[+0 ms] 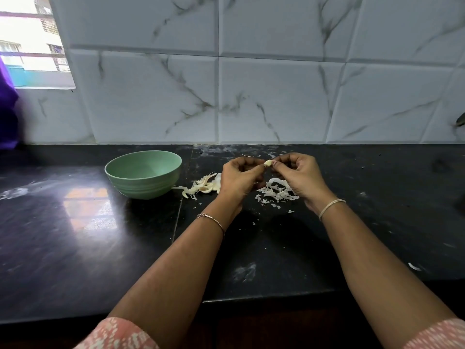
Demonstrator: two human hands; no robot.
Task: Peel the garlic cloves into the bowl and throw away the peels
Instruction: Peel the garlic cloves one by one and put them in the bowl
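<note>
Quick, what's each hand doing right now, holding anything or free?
Left hand: pinching one end of the small pale garlic clove.
Right hand: pinching the other end of the same clove.

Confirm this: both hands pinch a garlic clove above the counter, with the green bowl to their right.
One error: the head view shows the green bowl left of the hands, not right. The left hand and right hand do pinch the garlic clove above the counter.
</note>
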